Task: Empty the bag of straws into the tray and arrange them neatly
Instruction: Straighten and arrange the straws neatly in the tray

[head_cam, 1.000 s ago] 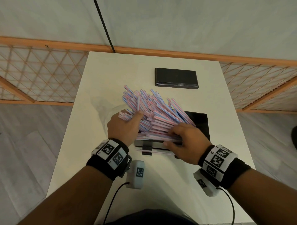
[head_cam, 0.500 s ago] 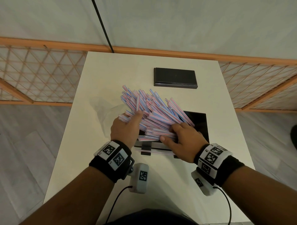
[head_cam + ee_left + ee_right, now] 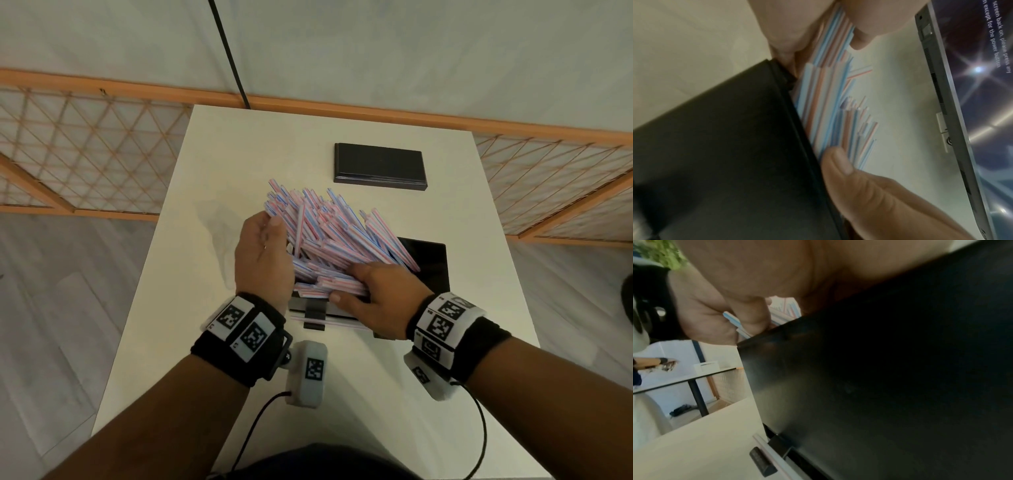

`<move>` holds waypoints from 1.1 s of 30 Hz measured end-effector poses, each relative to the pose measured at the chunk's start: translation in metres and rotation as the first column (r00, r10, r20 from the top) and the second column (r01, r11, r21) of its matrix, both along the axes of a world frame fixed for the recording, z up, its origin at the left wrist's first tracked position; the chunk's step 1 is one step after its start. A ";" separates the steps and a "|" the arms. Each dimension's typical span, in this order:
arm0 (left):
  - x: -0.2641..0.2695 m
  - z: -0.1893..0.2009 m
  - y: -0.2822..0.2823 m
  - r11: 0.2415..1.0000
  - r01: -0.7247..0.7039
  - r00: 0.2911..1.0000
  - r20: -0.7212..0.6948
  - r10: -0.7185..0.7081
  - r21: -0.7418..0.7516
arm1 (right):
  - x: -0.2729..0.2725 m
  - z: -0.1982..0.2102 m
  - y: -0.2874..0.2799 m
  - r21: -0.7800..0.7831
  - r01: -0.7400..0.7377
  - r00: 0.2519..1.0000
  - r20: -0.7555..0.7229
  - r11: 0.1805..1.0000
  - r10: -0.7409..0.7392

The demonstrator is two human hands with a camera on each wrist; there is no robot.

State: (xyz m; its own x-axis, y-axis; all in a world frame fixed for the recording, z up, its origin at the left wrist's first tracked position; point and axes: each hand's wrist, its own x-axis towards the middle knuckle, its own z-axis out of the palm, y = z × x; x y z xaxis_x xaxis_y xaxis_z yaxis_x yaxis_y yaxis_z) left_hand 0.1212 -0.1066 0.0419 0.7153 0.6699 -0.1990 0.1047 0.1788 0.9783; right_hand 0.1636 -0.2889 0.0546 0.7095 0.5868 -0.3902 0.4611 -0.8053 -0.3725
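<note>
A big pile of red-and-blue striped straws (image 3: pixel 337 236) lies slanted over the black tray (image 3: pixel 430 265), its far ends fanned out past the tray's left side. My left hand (image 3: pixel 262 245) stands on edge against the pile's left side, fingers fairly straight, palm toward the straws (image 3: pixel 826 104). My right hand (image 3: pixel 375 291) grips the near ends of the pile at the tray's front wall (image 3: pixel 879 369), thumb below and fingers on top. Straw ends (image 3: pixel 786 308) show under its palm. The empty clear bag (image 3: pixel 219 236) lies flat left of the pile.
A black rectangular lid or box (image 3: pixel 380 166) lies at the far side of the white table (image 3: pixel 239 144). A couple of loose straws (image 3: pixel 330 320) lie in front of the tray. A lit screen (image 3: pixel 982 81) shows in the left wrist view. Orange lattice railings flank the table.
My left hand has lifted off the top of the pile, moved a little farther away and turned on edge against its left side. My right hand has stayed on the near ends.
</note>
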 end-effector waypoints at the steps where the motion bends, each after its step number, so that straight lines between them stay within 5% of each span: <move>1: -0.001 -0.001 0.000 0.999 -0.003 1.000 -0.002 0.003 0.040 | 0.002 0.001 0.002 -0.018 -0.005 1.000 -0.005 1.000 0.005; 27: -0.001 0.006 -0.008 1.000 0.009 0.998 0.062 -0.008 -0.011 | 0.010 0.012 0.043 -0.050 -0.056 0.972 -0.231 0.997 0.043; 33: -0.004 0.008 -0.003 0.996 0.002 1.000 -0.019 0.000 0.089 | 0.014 0.016 0.045 -0.056 -0.075 0.990 -0.123 0.996 0.068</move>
